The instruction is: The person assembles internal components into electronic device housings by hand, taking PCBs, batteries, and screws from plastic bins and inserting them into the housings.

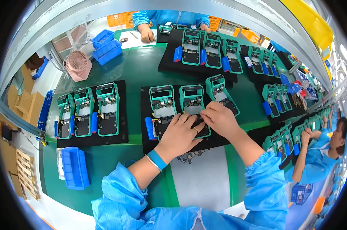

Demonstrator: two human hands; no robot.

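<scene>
Both hands work over the middle green device housing [192,90] of a row of three on a black mat. My left hand [178,135], with rings and a blue wristband, lies across its lower part, fingers spread and bent. Just above it, my right hand [222,119] has thumb and fingers pinched together at the housing's inside; whatever is between them is hidden. The left neighbour housing [162,96] has a blue battery-like block [150,128] wired beside it. At the right, another housing [220,92] lies tilted. Small dark parts [189,156] are scattered below the mat.
Three more housings [107,109] lie on a black mat at left. A blue bin [75,168] sits near me; stacked blue bins [107,51] and a pink fan [78,65] stand farther back. A co-worker's hand [147,33] rests across the table; another person [315,153] works at right.
</scene>
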